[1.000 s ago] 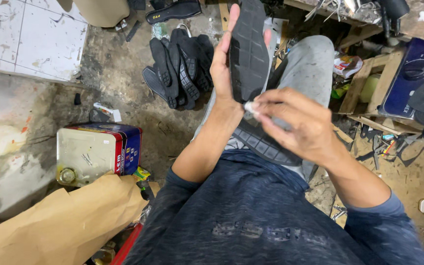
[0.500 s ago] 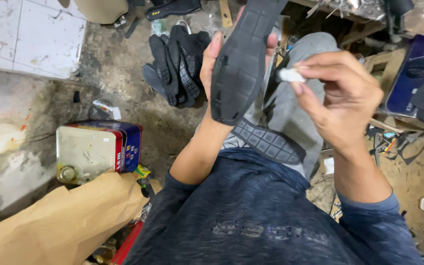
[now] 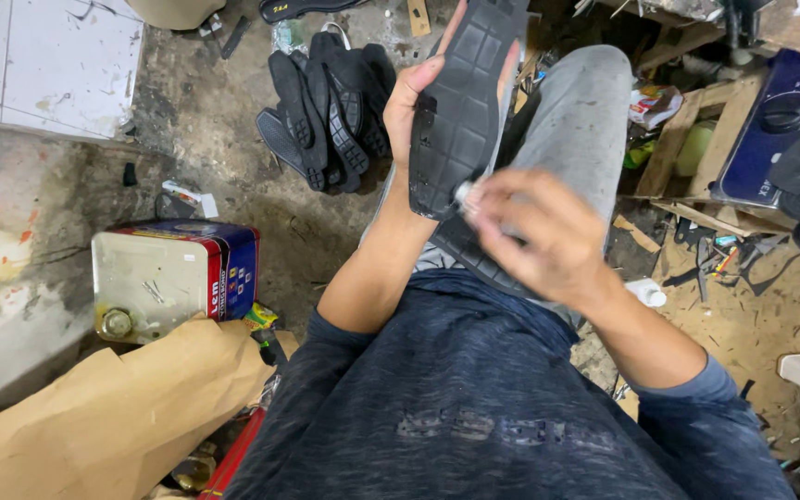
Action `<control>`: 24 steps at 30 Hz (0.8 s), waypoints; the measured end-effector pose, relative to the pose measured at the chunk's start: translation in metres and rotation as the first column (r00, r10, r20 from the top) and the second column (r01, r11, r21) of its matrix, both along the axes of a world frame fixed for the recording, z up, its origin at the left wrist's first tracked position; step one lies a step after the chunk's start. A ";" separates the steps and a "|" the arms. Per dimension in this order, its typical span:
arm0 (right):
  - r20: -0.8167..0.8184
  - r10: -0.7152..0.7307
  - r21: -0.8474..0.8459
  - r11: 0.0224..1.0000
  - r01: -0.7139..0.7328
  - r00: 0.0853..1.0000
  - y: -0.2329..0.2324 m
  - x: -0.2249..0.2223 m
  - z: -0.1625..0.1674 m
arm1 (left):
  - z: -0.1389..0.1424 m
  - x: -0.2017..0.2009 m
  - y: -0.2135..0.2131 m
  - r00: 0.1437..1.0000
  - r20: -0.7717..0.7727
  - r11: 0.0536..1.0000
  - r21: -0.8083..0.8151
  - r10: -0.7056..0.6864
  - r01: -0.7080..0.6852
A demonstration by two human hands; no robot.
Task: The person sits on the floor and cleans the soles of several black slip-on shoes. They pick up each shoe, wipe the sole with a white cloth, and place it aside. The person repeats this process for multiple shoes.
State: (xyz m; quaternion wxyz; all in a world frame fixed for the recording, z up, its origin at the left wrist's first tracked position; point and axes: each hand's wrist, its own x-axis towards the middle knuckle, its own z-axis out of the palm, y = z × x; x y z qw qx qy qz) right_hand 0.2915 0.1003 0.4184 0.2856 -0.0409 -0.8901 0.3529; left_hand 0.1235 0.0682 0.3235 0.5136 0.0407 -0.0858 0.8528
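Lowered since the earlier frame, the right hand is now pressed, pinching a small white object, against the heel end of the black grid-patterned rubber sole. Sole is gripped upright by the left hand, long axis pointing away, above grey-trousered knees; a black sole pile lies beyond.

The shoe sole stands upright above the person's lap, held from its left side by the left hand; the right hand presses a small wad against its lower right edge. A second sole lies on the lap beneath them. On the floor ahead and to the left lies a pile of soles. Further left and nearer stands a metal can, with a paper bag just before it. A wooden crate stands to the right.
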 end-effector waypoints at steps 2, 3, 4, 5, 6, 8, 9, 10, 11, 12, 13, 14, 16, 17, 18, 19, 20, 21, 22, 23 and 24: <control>-0.003 0.049 -0.014 0.999 -0.049 0.999 -0.004 -0.001 0.000 | 0.001 -0.001 -0.003 0.999 -0.051 1.000 -0.027 -0.004 0.003; -0.010 0.039 -0.014 0.999 -0.039 0.999 -0.002 -0.002 0.000 | 0.002 -0.002 -0.004 0.997 -0.076 0.999 -0.039 -0.014 0.012; -0.015 0.029 -0.015 0.999 -0.030 0.999 0.000 -0.002 0.001 | 0.004 -0.003 -0.008 0.994 -0.097 0.998 -0.053 -0.039 0.033; -0.018 -0.020 0.001 1.000 0.020 1.000 0.005 -0.003 0.002 | 0.005 -0.003 -0.011 0.991 -0.124 0.996 -0.070 -0.057 0.048; -0.025 -0.070 0.018 0.997 0.070 0.997 0.012 -0.005 0.002 | 0.008 -0.003 -0.014 0.986 -0.151 0.994 -0.086 -0.075 0.063; -0.040 -0.146 0.021 0.989 0.147 0.988 0.023 -0.007 0.001 | 0.013 -0.001 -0.019 0.974 -0.200 0.990 -0.109 -0.105 0.085; -0.045 -0.173 0.006 0.985 0.173 0.984 0.026 -0.007 0.001 | 0.016 0.000 -0.021 0.969 -0.215 0.988 -0.115 -0.122 0.099; -0.050 -0.197 -0.010 0.980 0.197 0.979 0.027 -0.006 0.001 | 0.020 0.001 -0.023 0.968 -0.210 0.987 -0.110 -0.139 0.118; -0.044 -0.158 -0.011 0.987 0.158 0.986 0.027 -0.005 0.000 | 0.023 -0.001 -0.025 0.966 -0.213 0.986 -0.116 -0.144 0.122; -0.040 -0.115 -0.015 0.993 0.115 0.993 0.026 -0.005 0.001 | 0.027 -0.001 -0.026 0.965 -0.216 0.985 -0.121 -0.150 0.126; -0.036 -0.072 -0.021 0.997 0.071 0.997 0.027 -0.005 0.001 | 0.031 -0.003 -0.028 0.964 -0.221 0.983 -0.140 -0.148 0.119; -0.030 -0.071 -0.021 0.997 0.070 0.997 0.026 -0.005 0.001 | 0.035 -0.004 -0.029 0.963 -0.225 0.981 -0.154 -0.147 0.114; -0.015 -0.079 -0.014 0.997 0.079 0.997 0.030 -0.007 0.004 | 0.043 -0.002 -0.033 0.962 -0.230 0.978 -0.180 -0.146 0.105; -0.033 -0.123 0.029 0.992 0.124 0.992 0.035 -0.009 0.006 | 0.047 0.000 -0.036 0.962 -0.229 0.975 -0.194 -0.148 0.104; -0.053 -0.166 0.070 0.983 0.170 0.985 0.040 -0.011 0.007 | 0.050 0.002 -0.039 0.958 -0.232 0.973 -0.195 -0.169 0.124; -0.075 -0.207 0.110 0.970 0.215 0.975 0.041 -0.011 0.009 | 0.053 0.004 -0.042 0.953 -0.236 0.970 -0.195 -0.189 0.144; -0.068 -0.209 0.115 0.970 0.216 0.975 0.040 -0.010 0.010 | 0.055 0.005 -0.044 0.951 -0.231 0.968 -0.190 -0.206 0.163; -0.065 -0.205 0.120 0.970 0.211 0.977 0.039 -0.010 0.010 | 0.057 0.005 -0.046 0.948 -0.227 0.966 -0.185 -0.223 0.182; -0.066 -0.195 0.126 0.971 0.203 0.978 0.038 -0.009 0.010 | 0.058 0.004 -0.047 0.947 -0.220 0.965 -0.174 -0.234 0.198; -0.075 -0.145 0.104 0.983 0.153 0.987 0.035 -0.009 0.010 | 0.058 0.003 -0.049 0.946 -0.214 0.964 -0.162 -0.244 0.212; -0.082 -0.097 0.081 0.991 0.104 0.992 0.031 -0.009 0.008 | 0.058 0.001 -0.051 0.950 -0.203 0.965 -0.163 -0.238 0.207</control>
